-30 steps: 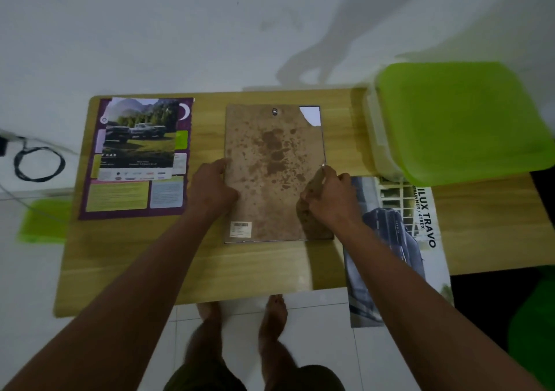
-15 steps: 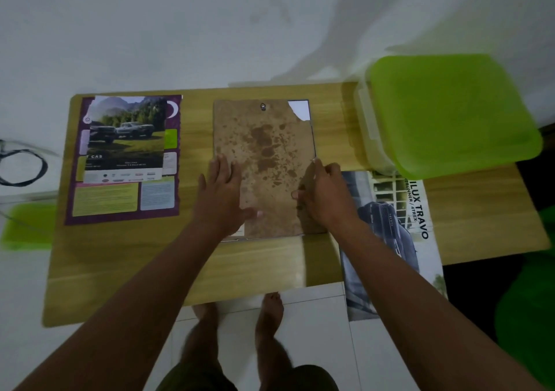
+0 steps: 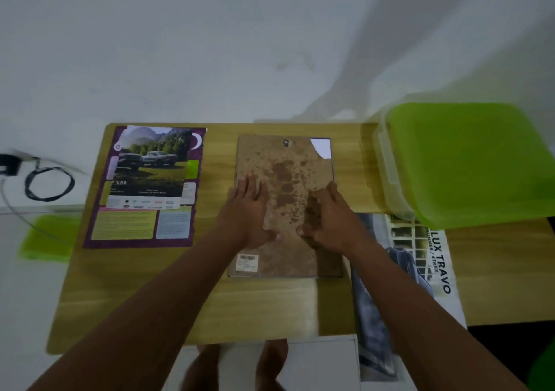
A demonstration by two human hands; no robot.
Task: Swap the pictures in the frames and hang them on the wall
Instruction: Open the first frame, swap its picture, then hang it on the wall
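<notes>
A picture frame (image 3: pixel 285 162) lies face down in the middle of the wooden table (image 3: pixel 264 309), its stained brown backing board up and a small hanger at the top. A torn corner shows white at the upper right. My left hand (image 3: pixel 247 210) lies flat on the board's left side with fingers straight. My right hand (image 3: pixel 326 216) rests on the board's right side, fingers bent against it. A car picture (image 3: pixel 150 165) lies on a purple sheet (image 3: pixel 141 225) at the left. Another car poster (image 3: pixel 420 264) hangs over the table's front edge at the right.
A clear plastic box with a green lid (image 3: pixel 468 162) stands at the back right corner. A black cable (image 3: pixel 48 183) and a green lid (image 3: pixel 45 237) lie on the floor to the left. The white wall (image 3: pixel 240 45) rises behind the table. My bare feet (image 3: pixel 240 363) show below.
Both hands have slid from the frame's side edges onto the backing board. The left hand went from gripping the edge to lying flat. The frame itself stays in place.
</notes>
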